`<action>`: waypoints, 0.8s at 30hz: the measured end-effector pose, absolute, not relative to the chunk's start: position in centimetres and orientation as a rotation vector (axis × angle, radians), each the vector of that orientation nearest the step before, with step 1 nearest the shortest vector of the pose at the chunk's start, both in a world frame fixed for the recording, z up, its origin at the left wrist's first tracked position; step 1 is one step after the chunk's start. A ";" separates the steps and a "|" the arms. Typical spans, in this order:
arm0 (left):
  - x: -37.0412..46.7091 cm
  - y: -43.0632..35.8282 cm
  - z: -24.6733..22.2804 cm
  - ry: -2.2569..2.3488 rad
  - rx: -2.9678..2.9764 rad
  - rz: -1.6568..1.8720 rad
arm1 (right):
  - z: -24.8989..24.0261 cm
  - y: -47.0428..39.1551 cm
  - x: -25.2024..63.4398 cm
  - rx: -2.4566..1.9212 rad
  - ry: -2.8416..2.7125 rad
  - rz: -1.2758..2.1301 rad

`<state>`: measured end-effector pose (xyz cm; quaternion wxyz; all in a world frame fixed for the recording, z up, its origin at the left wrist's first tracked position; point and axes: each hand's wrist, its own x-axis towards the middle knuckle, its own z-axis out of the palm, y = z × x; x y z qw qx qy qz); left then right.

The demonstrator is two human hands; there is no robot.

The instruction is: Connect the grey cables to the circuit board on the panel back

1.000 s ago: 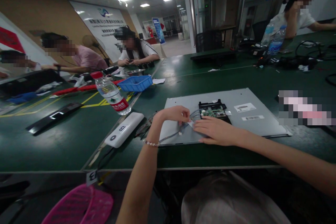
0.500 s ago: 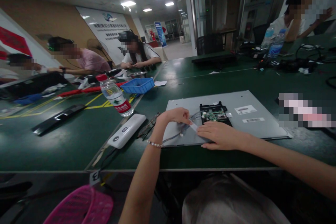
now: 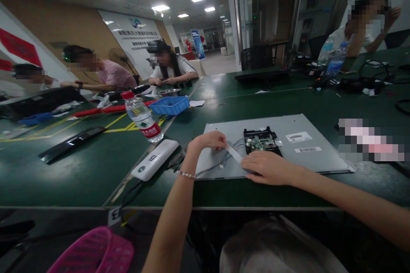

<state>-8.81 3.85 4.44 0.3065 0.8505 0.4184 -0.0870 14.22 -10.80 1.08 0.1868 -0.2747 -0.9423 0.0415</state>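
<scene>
A flat grey panel (image 3: 307, 136), seemingly the back of a screen, lies on the table before me. A green circuit board (image 3: 261, 144) sits in a black frame on it, with grey cables (image 3: 209, 170) running out leftward. My left hand (image 3: 212, 140) pinches the upper end of a white strip (image 3: 233, 153), which looks like tape, just above the panel. The strip slants across the cables. Its lower end meets the fingertips of my right hand (image 3: 270, 167), which rests flat over the board's near edge, thumb apart from the fingers.
Left of the panel are a white power bank (image 3: 155, 160), a water bottle (image 3: 144, 121) and a blue tray (image 3: 169, 105). A black device (image 3: 72, 145) lies farther left. A pink basket (image 3: 109, 249) stands below the table edge. Several other people sit around the tables.
My left hand has drawn slightly up and left, and more of the white strip shows between my hands. The right hand stays at nearly the same spot.
</scene>
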 end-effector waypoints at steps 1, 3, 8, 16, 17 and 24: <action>-8.8 3.9 4.4 1.111 2.235 -0.235 | 1.1 -10.8 14.2 -0.777 -2.652 0.114; -8.9 3.9 4.4 1.116 2.224 -0.244 | 1.0 -10.8 14.2 -0.783 -2.647 0.108; -9.1 4.1 4.7 1.113 2.356 -0.231 | 0.6 -10.7 14.5 -0.775 -2.611 0.145; -8.8 4.2 4.9 1.029 2.563 0.067 | 1.5 -8.1 18.3 -0.979 -2.347 0.044; -8.8 4.3 4.8 1.006 2.566 0.069 | 1.5 -7.6 19.3 -1.088 -2.267 0.057; -8.5 4.1 4.7 0.892 2.560 -0.045 | 0.1 -4.6 26.5 -1.560 -2.061 0.412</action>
